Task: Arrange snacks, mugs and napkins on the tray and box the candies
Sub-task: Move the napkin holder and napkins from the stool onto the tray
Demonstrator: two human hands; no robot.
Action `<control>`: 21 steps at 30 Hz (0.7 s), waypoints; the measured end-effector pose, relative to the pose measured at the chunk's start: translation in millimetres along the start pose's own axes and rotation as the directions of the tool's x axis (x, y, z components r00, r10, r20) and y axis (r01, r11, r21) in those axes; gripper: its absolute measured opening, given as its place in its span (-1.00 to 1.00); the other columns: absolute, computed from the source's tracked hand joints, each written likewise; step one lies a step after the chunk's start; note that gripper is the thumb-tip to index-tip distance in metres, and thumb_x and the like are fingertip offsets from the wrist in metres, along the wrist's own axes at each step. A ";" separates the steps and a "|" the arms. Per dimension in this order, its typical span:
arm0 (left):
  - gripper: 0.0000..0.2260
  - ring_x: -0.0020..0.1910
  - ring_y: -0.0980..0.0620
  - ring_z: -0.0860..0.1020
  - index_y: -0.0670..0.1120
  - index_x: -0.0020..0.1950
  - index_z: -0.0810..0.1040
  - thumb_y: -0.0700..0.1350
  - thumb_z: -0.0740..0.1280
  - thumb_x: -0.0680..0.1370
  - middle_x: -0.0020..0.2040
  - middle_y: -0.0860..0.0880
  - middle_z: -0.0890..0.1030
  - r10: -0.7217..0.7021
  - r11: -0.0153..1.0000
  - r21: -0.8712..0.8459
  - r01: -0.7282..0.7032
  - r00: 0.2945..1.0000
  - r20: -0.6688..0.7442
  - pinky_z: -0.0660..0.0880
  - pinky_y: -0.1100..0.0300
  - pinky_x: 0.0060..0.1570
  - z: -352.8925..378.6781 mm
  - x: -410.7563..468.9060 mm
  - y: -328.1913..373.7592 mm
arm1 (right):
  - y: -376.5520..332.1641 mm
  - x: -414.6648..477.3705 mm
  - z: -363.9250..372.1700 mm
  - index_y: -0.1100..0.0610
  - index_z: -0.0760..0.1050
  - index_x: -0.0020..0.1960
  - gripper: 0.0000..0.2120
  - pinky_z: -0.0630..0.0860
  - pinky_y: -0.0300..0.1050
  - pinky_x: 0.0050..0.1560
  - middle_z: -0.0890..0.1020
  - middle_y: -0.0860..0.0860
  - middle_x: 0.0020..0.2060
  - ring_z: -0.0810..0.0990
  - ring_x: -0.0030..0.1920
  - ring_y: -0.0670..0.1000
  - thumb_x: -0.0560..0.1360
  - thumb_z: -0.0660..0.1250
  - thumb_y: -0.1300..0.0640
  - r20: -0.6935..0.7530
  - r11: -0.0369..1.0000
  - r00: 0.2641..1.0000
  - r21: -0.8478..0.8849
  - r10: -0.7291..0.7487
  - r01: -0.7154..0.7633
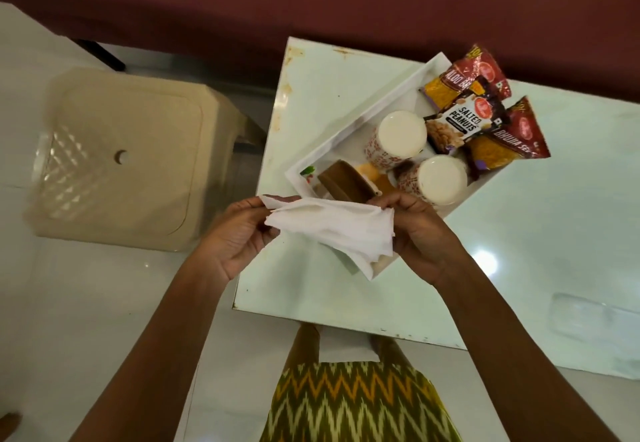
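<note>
The left hand (pixel 235 237) and right hand (pixel 420 237) are each pinching an end of a napkin (pixel 341 228). Just beyond them, a tray (pixel 349 119) is carrying mugs (pixel 401 131) and snacks (pixel 457 124).

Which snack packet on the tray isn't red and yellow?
The Salted Peanuts packet, dark, lying between the Aloo Bhujia packet and the Bhujia Sev packet.

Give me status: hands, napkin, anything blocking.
Left hand and right hand pinch napkin over tray corner. Mugs, snack packets on tray. Nothing blocking.
</note>
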State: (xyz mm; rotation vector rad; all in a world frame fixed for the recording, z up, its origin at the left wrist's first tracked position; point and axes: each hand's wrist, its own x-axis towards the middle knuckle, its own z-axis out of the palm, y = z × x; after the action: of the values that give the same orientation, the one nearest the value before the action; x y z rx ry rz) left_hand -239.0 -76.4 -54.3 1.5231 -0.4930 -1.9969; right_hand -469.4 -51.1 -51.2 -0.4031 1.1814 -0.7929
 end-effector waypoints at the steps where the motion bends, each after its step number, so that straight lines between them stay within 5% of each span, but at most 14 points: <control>1: -0.61 -0.42 0.20 0.58 -0.09 -0.38 0.68 -0.36 0.17 0.51 -0.35 0.04 0.69 -0.014 1.000 -0.027 0.014 1.000 -0.009 0.50 0.44 -0.42 2.5 1.3 -0.3 | -0.8 -2.0 -4.2 0.04 0.56 -0.45 -0.49 0.53 -0.27 -0.39 0.64 -0.04 -0.29 0.58 -0.23 -0.05 0.45 0.10 0.49 0.009 1.000 1.000 0.016 0.007 -0.007; 4: -0.71 -0.46 0.19 0.55 -0.14 -0.27 0.63 -0.32 0.18 0.53 -0.37 0.00 0.66 -0.058 0.989 -0.137 0.046 0.995 -0.083 0.48 0.42 -0.48 7.2 4.3 -2.2 | -3.0 -8.6 -12.3 0.06 0.53 -0.44 -0.52 0.51 -0.26 -0.35 0.56 0.01 -0.24 0.51 -0.17 -0.02 0.41 0.09 0.53 0.007 1.000 1.000 -0.032 -0.001 0.001; 8: -0.67 -0.49 0.17 0.57 -0.15 -0.32 0.64 -0.35 0.17 0.53 -0.43 0.00 0.65 -0.073 0.990 -0.124 0.060 0.993 -0.098 0.48 0.40 -0.51 12.6 4.6 -6.3 | 3.5 -17.7 -18.6 0.00 0.42 -0.05 -0.54 0.50 -0.41 -0.10 0.53 -0.09 0.01 0.51 0.04 -0.10 0.35 0.25 0.55 -0.029 0.877 0.979 -0.450 -0.203 0.169; 11: -0.60 -0.49 0.18 0.57 -0.13 -0.41 0.65 -0.36 0.17 0.52 -0.44 0.01 0.65 -0.069 0.994 -0.095 0.061 0.993 -0.092 0.49 0.40 -0.50 17.8 4.0 -6.1 | 7.2 -22.1 -25.9 -0.18 0.04 0.33 -0.15 0.34 -0.32 0.31 0.22 -0.14 0.38 0.24 0.40 -0.11 0.33 0.35 0.47 0.090 0.721 0.952 -0.634 -0.291 0.280; 14: -0.70 -0.49 0.18 0.56 -0.18 -0.30 0.61 -0.35 0.16 0.53 -0.44 0.01 0.64 -0.076 0.990 -0.127 0.062 0.992 -0.104 0.49 0.39 -0.50 20.4 5.2 -5.0 | 8.7 -24.9 -28.5 -0.17 -0.18 0.43 0.03 0.06 -0.13 0.49 -0.05 -0.24 0.47 -0.06 0.50 -0.14 0.31 0.45 0.35 0.215 0.558 0.911 -0.734 -0.352 0.388; 17: -0.75 -0.50 0.19 0.55 -0.20 -0.24 0.59 -0.35 0.17 0.52 -0.43 0.01 0.64 -0.078 0.991 -0.113 0.068 0.993 -0.087 0.49 0.39 -0.50 21.1 5.5 -3.6 | 9.4 -27.3 -20.8 -0.11 -0.09 0.46 0.01 0.12 -0.19 0.44 0.03 -0.26 0.46 0.02 0.49 -0.15 0.27 0.54 0.13 0.230 0.495 0.876 -0.751 -0.423 0.436; 21: -0.77 -0.52 0.19 0.53 -0.20 -0.21 0.58 -0.34 0.16 0.53 -0.44 0.02 0.63 -0.080 0.995 -0.060 0.074 0.992 -0.099 0.48 0.40 -0.49 22.2 8.0 -4.5 | 4.3 -32.8 -6.9 0.05 0.32 0.34 -0.30 0.37 -0.17 0.28 0.43 -0.02 0.27 0.37 0.31 -0.02 0.27 0.52 0.19 0.222 0.397 0.803 -0.778 -0.552 0.488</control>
State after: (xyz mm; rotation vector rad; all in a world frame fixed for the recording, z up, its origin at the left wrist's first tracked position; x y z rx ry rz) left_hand -262.8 -79.2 -56.7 1.6219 -0.3390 -1.9619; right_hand -479.6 -23.4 -34.8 -1.6235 1.4709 -0.7450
